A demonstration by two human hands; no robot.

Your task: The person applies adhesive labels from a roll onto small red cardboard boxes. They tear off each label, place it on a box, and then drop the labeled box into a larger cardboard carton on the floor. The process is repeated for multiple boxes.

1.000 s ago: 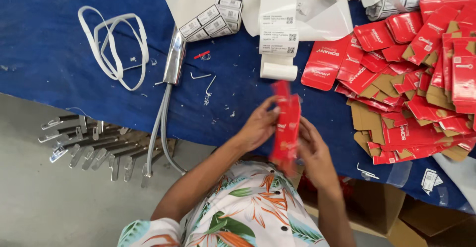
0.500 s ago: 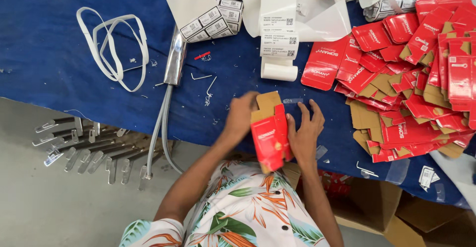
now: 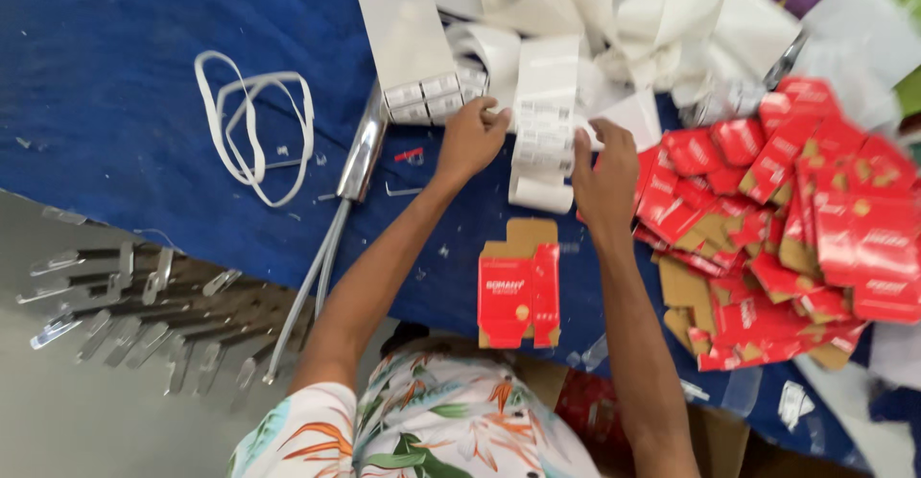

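Both hands, left hand (image 3: pixel 472 138) and right hand (image 3: pixel 606 176), pinch a white paper label strip (image 3: pixel 543 123) taut above a flattened red cardboard carton (image 3: pixel 519 291).

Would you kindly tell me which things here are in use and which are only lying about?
In use: left hand and right hand on the label strip; flat red carton; red carton pile.
Lying about: white cord loop; metal tool; metal clips.
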